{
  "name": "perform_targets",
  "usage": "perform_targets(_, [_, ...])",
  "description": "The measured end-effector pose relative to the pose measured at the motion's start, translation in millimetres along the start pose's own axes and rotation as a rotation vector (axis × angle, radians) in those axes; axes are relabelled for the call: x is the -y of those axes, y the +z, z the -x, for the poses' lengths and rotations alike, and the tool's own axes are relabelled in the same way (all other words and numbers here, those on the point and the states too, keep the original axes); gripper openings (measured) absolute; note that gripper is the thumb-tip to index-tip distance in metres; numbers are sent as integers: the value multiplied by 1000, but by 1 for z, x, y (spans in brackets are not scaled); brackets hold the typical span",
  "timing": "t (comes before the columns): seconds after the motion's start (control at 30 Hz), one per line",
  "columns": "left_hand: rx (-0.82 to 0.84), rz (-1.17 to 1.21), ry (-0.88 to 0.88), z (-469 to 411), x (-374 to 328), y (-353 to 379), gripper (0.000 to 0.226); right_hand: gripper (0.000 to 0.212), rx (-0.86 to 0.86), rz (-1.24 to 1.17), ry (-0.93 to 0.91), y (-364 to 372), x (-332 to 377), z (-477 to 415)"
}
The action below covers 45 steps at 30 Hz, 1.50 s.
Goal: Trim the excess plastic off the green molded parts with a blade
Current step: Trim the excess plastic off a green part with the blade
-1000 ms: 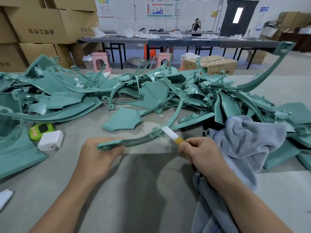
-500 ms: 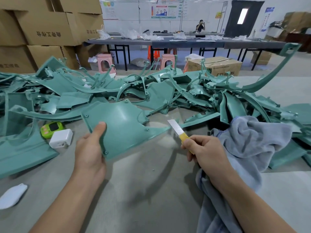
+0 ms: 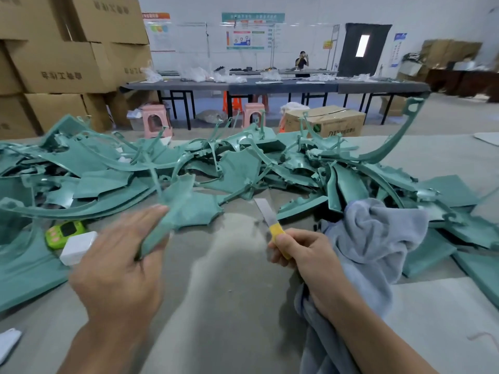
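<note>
I see the green part (image 3: 172,209) has swung from broad face to edge-on, blurred, just before the pile (image 3: 243,168). The left hand (image 3: 116,268) grips its lower end, knuckles toward me. The right hand (image 3: 305,255) stays curled round the blade (image 3: 266,211), whose tip points up.

The left hand (image 3: 118,265) is hovering out in front with its back turned to the camera, blurred. It is pinching the near end of a flat teal-green molded plastic panel (image 3: 172,211) between the thumb and long, nearly straight fingers (image 3: 151,211). The bare left forearm (image 3: 89,346) is slanting up from the bottom edge. The right hand (image 3: 299,255) is curling its fingers round the yellow handle of a thin flat metal blade (image 3: 266,211). Its thumb is lying on top, and the blade is pointing up and away. The bare right forearm (image 3: 378,341) is running in from the lower right. The two hands are standing apart.
</note>
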<state>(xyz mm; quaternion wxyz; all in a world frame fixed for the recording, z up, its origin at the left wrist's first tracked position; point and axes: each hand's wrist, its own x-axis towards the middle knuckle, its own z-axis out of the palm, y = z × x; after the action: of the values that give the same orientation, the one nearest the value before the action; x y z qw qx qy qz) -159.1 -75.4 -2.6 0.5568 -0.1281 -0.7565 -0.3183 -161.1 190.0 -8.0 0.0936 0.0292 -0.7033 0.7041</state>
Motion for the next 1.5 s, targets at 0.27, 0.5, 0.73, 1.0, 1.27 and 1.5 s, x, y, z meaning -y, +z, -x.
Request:
perform_targets(0.27, [508, -227, 29, 27, -22, 31, 23, 26, 164, 32, -48, 3, -1, 4])
perform_targets(0.5, [535, -178, -130, 30, -16, 23, 40, 26, 228, 152, 49, 5, -8, 4])
perform_targets(0.73, [496, -91, -181, 28, -14, 20, 32, 30, 154, 261, 8, 8, -8, 3])
perform_targets(1.0, [479, -54, -228, 31, -11, 19, 34, 28, 198, 215, 5, 9, -6, 6])
perform_targets(1.27, [512, -129, -283, 28, -10, 17, 26, 30, 284, 266, -31, 14, -9, 10])
perform_targets(1.5, [476, -24, -262, 31, -7, 18, 23, 27, 234, 245, -3, 14, -9, 9])
